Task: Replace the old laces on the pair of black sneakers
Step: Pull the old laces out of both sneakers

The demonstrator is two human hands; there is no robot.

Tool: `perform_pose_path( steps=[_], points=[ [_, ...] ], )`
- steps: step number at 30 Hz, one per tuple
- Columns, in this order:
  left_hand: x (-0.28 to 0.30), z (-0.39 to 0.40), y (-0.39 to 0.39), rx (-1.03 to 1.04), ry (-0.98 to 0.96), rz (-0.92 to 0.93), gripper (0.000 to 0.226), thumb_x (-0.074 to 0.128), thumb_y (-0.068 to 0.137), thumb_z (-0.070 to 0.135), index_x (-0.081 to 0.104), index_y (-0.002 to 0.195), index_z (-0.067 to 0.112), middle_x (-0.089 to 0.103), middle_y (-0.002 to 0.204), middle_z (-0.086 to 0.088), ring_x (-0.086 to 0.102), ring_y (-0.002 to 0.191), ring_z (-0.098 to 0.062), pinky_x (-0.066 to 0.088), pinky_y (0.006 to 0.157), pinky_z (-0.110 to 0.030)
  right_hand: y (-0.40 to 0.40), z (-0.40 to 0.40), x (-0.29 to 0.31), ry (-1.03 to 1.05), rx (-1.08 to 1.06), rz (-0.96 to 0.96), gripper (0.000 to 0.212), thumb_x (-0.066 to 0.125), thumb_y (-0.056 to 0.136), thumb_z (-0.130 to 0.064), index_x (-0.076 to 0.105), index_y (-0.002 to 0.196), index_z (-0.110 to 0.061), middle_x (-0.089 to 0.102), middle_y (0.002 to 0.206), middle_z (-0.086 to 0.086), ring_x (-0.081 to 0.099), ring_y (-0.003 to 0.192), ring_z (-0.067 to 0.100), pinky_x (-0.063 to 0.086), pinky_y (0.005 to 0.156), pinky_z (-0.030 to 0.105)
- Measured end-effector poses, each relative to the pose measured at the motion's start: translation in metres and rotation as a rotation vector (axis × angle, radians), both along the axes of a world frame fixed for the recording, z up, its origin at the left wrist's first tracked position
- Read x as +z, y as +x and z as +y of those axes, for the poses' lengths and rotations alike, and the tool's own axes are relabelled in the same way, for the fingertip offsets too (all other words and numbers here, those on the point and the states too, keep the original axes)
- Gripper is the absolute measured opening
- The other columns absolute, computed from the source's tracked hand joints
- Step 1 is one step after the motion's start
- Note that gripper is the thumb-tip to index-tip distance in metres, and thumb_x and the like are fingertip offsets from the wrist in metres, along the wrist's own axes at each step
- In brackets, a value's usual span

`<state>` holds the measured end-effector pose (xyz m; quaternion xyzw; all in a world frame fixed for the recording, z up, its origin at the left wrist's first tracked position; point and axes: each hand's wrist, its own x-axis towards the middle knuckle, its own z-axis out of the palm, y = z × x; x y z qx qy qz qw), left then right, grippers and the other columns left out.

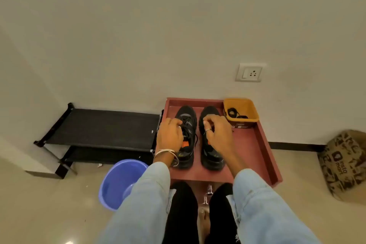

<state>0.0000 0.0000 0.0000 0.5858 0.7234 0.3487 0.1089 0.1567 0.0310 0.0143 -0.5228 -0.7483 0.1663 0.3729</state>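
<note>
Two black sneakers stand side by side, toes away from me, on a reddish-brown tray (247, 144). My left hand (170, 134) lies over the left sneaker (187, 114), its fingers curled into the black lace at the eyelets. A loose lace end (196, 140) hangs beside that shoe's tongue. My right hand (217, 134), with a ring on one finger, hovers over the right sneaker (212, 156), and its fingertips pinch at the lace area, which is hidden under the hand. A yellow basket (241, 102) with coiled black laces (232, 113) sits at the tray's back right corner.
A black two-tier shoe rack (103, 125) stands against the wall on the left. A blue plastic bucket (118, 182) sits on the floor by my left knee. A printed paper bag (344, 164) is at the far right. A wall socket (250, 72) is above the tray.
</note>
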Motion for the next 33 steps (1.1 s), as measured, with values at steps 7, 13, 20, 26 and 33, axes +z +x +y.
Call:
perform_pose_path(
  steps=[7,13,20,26,33],
  points=[
    [-0.045,0.043,-0.013,0.135,-0.030,-0.169,0.022,0.062,0.083,0.007,0.067,0.104,0.010,0.063,0.104,-0.008,0.059,0.100,-0.026,0.048,0.088,-0.035,-0.024,0.037,-0.044,-0.170,0.057,0.044,0.015,0.056,0.090,-0.007,0.068,0.100,-0.008,0.068,0.088,0.003,0.062,0.083,0.017,0.052,0.078,0.035],
    [-0.078,0.066,-0.022,0.110,-0.065,-0.245,0.025,0.072,0.079,0.015,0.069,0.103,0.015,0.068,0.101,-0.002,0.064,0.092,-0.016,0.052,0.084,-0.028,-0.049,0.073,-0.073,-0.251,0.087,0.035,0.020,0.060,0.092,-0.018,0.068,0.106,-0.007,0.070,0.097,0.006,0.064,0.090,0.019,0.052,0.082,0.035],
    [-0.095,0.066,-0.019,0.085,0.056,-0.211,0.026,0.075,0.076,0.010,0.070,0.101,0.010,0.065,0.101,-0.004,0.061,0.088,-0.012,0.044,0.077,-0.009,-0.045,0.070,-0.095,-0.247,0.129,0.032,0.019,0.063,0.091,-0.018,0.071,0.104,-0.007,0.069,0.102,0.007,0.062,0.097,0.020,0.049,0.084,0.030],
    [-0.096,0.075,-0.019,0.074,0.036,-0.144,0.025,0.072,0.075,0.007,0.069,0.100,0.010,0.064,0.102,-0.006,0.062,0.091,-0.017,0.045,0.081,-0.017,-0.048,0.073,-0.097,-0.155,0.136,-0.087,0.016,0.063,0.090,-0.014,0.073,0.096,-0.003,0.072,0.093,0.012,0.065,0.087,0.027,0.053,0.076,0.040],
    [-0.094,0.072,-0.016,0.103,-0.007,-0.110,0.026,0.072,0.079,0.011,0.068,0.104,0.013,0.062,0.105,-0.003,0.059,0.094,-0.013,0.039,0.078,-0.013,-0.049,0.072,-0.073,-0.209,0.088,0.238,0.014,0.058,0.090,-0.013,0.070,0.088,-0.008,0.070,0.083,0.004,0.065,0.078,0.016,0.053,0.072,0.033]
  ],
)
